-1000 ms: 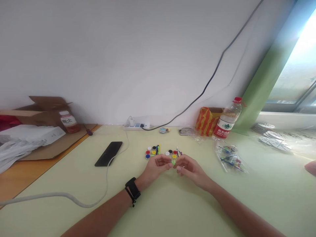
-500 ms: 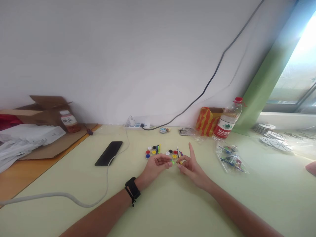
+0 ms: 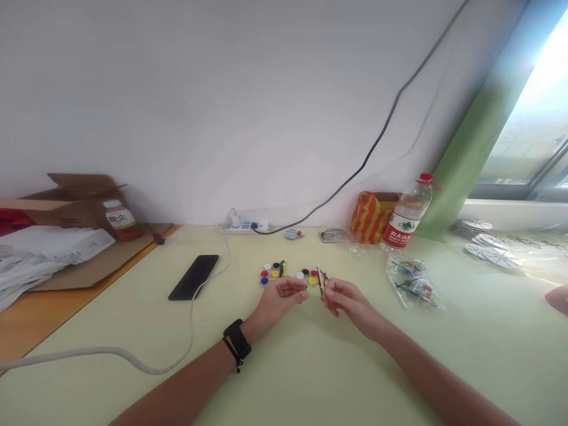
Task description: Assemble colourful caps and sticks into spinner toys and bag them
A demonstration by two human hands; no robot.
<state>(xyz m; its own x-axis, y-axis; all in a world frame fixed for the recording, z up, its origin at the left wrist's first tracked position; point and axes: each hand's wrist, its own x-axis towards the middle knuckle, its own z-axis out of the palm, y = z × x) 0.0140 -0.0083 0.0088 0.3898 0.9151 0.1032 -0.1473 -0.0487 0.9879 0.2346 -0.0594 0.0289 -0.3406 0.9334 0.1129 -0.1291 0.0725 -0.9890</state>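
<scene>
My left hand [image 3: 286, 296] is closed in a pinch on a thin bright green strand [image 3: 310, 290] that shows at its fingertips and hangs faintly below. My right hand [image 3: 348, 300] is a short gap to the right. Its thumb and fingers are pressed together, and whatever lies between them cannot be made out. Just beyond the hands are two groups of small round coloured pieces like bobbins, a left group [image 3: 275, 274] and a right group [image 3: 313, 281], partly behind my fingers. Thin coloured sticks or strands lie beside each, in a left bundle [image 3: 283, 268] and a right bundle [image 3: 320, 277].
A black phone [image 3: 194, 277] and a white cable [image 3: 191, 322] lie to the left. At the wall is a power strip [image 3: 244, 227]. Rightward stand a water bottle [image 3: 406, 213] and a striped bag [image 3: 368, 218], with a clear packet [image 3: 415, 284] of coloured parts and white discs [image 3: 492, 253] further along.
My right hand's raised index finger has come down, and its fingers have closed together. The left hand keeps its pinch on the green strand, which now shows longer. The view has shifted slightly.
</scene>
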